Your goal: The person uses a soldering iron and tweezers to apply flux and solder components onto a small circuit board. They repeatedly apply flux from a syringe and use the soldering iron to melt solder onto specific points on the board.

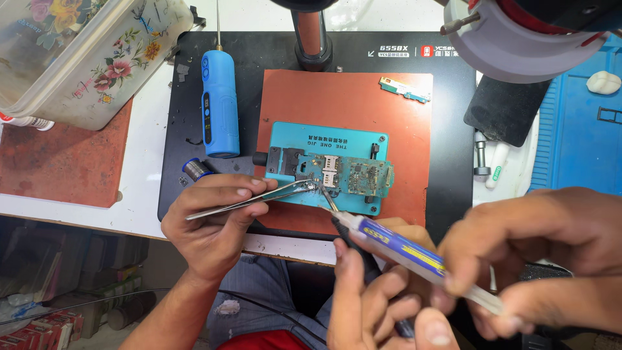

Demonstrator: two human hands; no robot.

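Teal holder (295, 133) clamped the circuit board (363, 176). Left hand (214, 217) pinched tweezers (259, 198) at its edge; right hand (376, 291) gripped the syringe (402, 249). Board still bare, work unfinished.

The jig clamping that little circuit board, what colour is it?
Teal, seen in the head view: the jig lies on an orange-brown mat.

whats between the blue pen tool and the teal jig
Head view: only bare black mat and an edge of the orange pad between the blue pen tool and teal jig.
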